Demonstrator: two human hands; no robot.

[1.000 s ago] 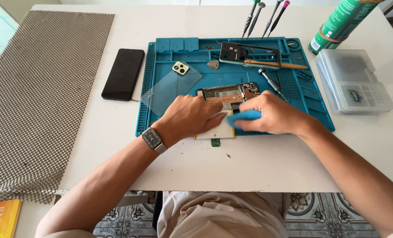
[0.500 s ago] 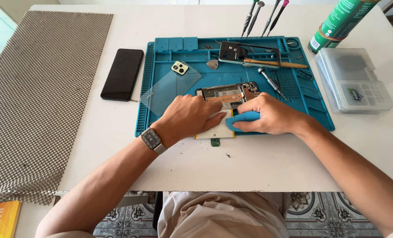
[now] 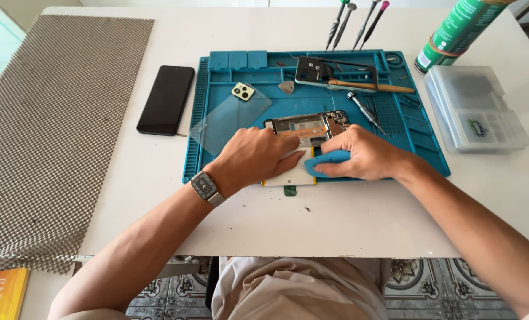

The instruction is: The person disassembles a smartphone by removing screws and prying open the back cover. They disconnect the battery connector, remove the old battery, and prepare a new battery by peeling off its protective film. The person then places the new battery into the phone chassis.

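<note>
Gripping blue pry tool (image 3: 330, 161), right hand (image 3: 365, 155) closed; left hand (image 3: 254, 157) flat on opened phone (image 3: 303, 133)

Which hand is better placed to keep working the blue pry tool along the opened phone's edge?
Right. The right hand already grips the blue pry tool at the opened phone. The left hand lies flat on the phone, pinning it to the blue mat.
</note>
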